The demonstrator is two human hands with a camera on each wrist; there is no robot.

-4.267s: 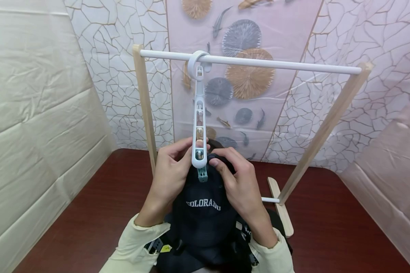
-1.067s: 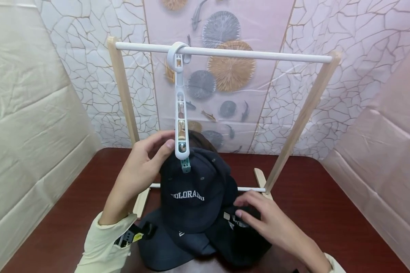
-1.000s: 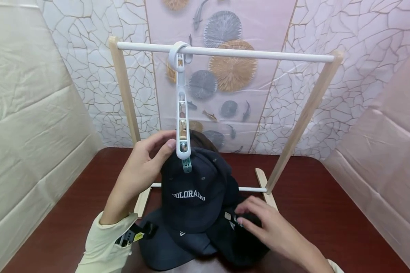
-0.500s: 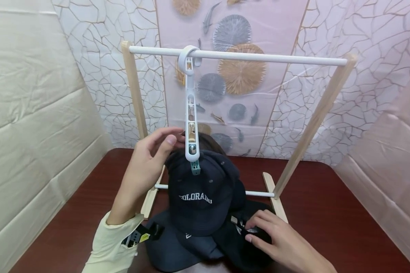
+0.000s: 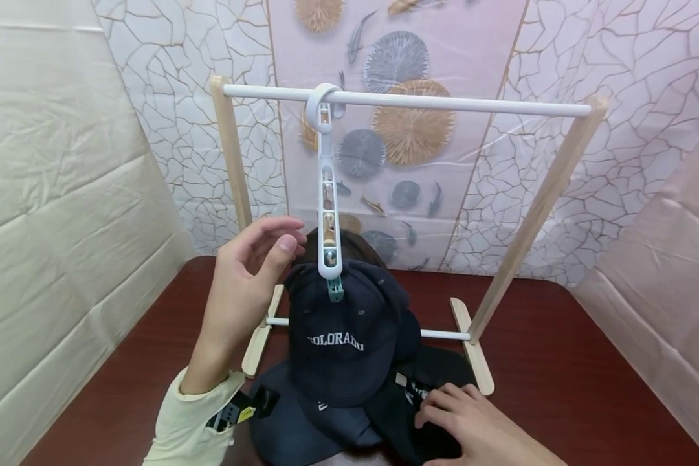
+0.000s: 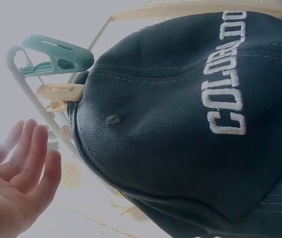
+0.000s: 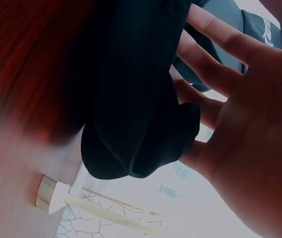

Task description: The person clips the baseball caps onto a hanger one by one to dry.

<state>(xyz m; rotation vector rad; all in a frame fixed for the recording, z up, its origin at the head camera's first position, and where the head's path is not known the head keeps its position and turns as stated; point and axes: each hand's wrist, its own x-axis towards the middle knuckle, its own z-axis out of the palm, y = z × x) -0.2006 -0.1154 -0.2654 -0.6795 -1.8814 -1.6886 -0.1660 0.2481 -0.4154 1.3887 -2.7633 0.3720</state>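
Observation:
A navy baseball cap [image 5: 338, 372] lettered "COLORADO" hangs from a white clip hanger [image 5: 325, 147]. A cream clip [image 6: 61, 92] on the hanger pinches the cap's edge in the left wrist view, beside a teal clip [image 6: 56, 55]. My left hand [image 5: 235, 275] is raised just left of the hanger, fingers loosely bent, holding nothing. At the lower right, my right hand [image 5: 472, 424] lies over a black cap [image 5: 387, 414] with white marks, its fingertips against the fabric. The right wrist view shows its fingers spread along the dark cloth.
A wooden rack with a white top rod [image 5: 443, 103] carries the hanger. Behind the lettered cap shows a dark brown cap [image 5: 361, 249]. Another navy cap [image 5: 285, 417] lies below it on the red-brown table [image 5: 565, 388]. The rack's right foot [image 5: 480, 369] stands beyond the black cap.
Both hands were at the cap's top by the clips. My right hand has come down to the black cap at the lower right; my left has drawn slightly left, away from the hanger.

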